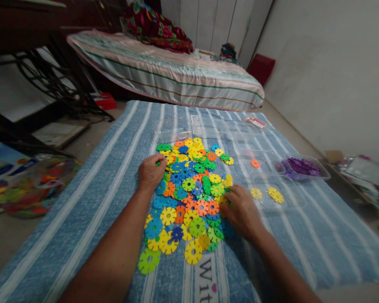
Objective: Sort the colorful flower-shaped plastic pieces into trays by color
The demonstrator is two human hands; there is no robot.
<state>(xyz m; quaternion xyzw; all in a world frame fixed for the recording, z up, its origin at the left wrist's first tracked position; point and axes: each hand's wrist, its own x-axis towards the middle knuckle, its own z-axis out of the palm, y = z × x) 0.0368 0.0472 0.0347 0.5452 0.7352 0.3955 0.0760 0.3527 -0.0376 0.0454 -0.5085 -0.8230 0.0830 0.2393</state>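
Sorting has barely begun, by the look of it: one clear tray point(298, 167) beyond the right hand point(242, 212) holds a heap of purple pieces, another tray point(276, 194) just past that hand holds only a few yellow discs point(273, 194), and a single orange disc point(255, 163) lies further out. Most of the work is left – the big pile of discs point(189, 198) sits between the two hands on the striped blue blanket point(82, 219). The left hand point(150, 172) rests loosely curled on the pile's far left edge, fingers on the pieces. The right hand lies palm down on the pile's right edge, fingers bent among the discs – I cannot tell whether either one pinches a disc
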